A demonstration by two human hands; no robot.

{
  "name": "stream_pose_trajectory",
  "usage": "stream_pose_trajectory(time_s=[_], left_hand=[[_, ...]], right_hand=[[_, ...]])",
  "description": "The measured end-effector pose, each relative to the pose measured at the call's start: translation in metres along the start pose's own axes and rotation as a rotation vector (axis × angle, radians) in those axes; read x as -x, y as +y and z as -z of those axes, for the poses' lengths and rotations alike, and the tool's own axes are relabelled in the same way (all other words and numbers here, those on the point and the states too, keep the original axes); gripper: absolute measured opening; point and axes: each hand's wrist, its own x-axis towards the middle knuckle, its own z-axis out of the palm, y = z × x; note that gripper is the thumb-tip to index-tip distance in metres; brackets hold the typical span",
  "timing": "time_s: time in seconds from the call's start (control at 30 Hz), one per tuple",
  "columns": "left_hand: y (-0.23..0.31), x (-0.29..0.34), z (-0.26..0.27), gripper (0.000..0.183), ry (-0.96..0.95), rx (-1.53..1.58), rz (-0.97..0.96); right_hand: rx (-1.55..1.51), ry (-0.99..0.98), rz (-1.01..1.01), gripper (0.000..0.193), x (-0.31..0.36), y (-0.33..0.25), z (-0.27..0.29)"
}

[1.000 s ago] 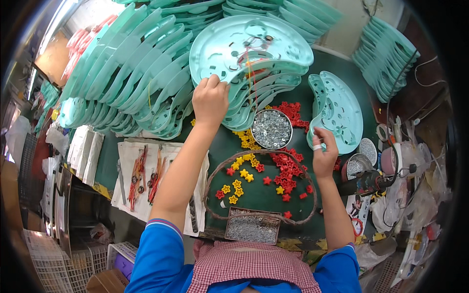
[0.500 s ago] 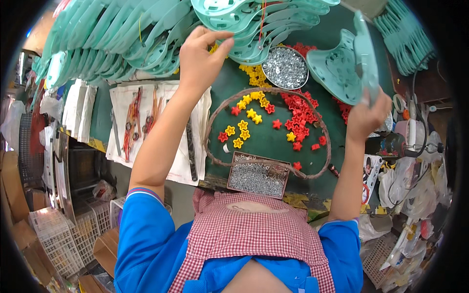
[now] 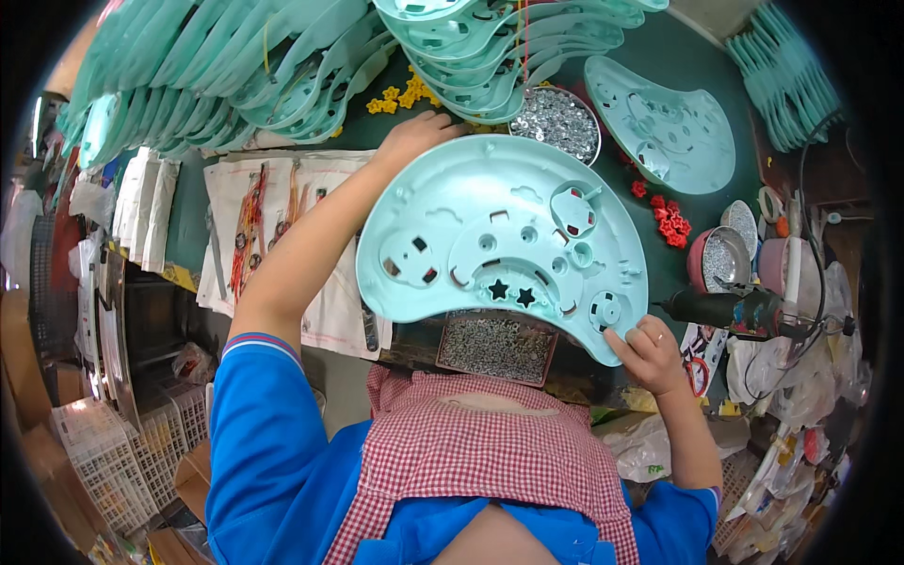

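My right hand (image 3: 650, 356) grips the near right corner of a turquoise plastic shell (image 3: 508, 202), thumb on its face. The shell is a wide curved panel with round sockets, slots and two star-shaped holes. It is held above the bench and hides most of the loose star pieces and the rope loop. My left hand (image 3: 419, 137) is just beyond the shell's far left edge, its fingers stretched toward the yellow star pieces (image 3: 405, 97) by the shell stack. Nothing shows in these fingers; the thumb is hidden.
Stacked turquoise shells (image 3: 471, 56) stand at the back, and another shell (image 3: 664, 122) lies at right. Around are a bowl of shiny metal bits (image 3: 556, 122), a tray of tiny parts (image 3: 497, 347), red stars (image 3: 669, 221), and a dark power tool (image 3: 734, 311).
My right hand has brought a shell from the right to the middle, face up, covering the stars. My left hand has moved down and slightly right. Another shell now shows at right.
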Motion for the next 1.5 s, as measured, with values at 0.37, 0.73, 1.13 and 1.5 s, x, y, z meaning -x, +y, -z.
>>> stream_pose_trajectory(time_s=[0.37, 0.73, 1.13, 1.5], left_hand=[[0.013, -0.015, -0.012, 0.019, 0.012, -0.051, 0.164], [0.095, 0.019, 0.068, 0.018, 0.323, 0.073, -0.044], [0.139, 0.035, 0.033, 0.012, -0.141, 0.220, -0.668], [0.127, 0.045, 0.028, 0.024, -0.070, 0.156, -0.800]], right_hand=[[-0.198, -0.012, -0.375, 0.038, -0.029, 0.028, 0.008], [-0.011, 0.177, -1.072, 0.025, -0.070, 0.122, -0.064], [-0.259, 0.419, -0.676, 0.017, -0.098, 0.058, -0.025], [-0.267, -0.019, -0.088, 0.026, -0.129, 0.019, -0.054]])
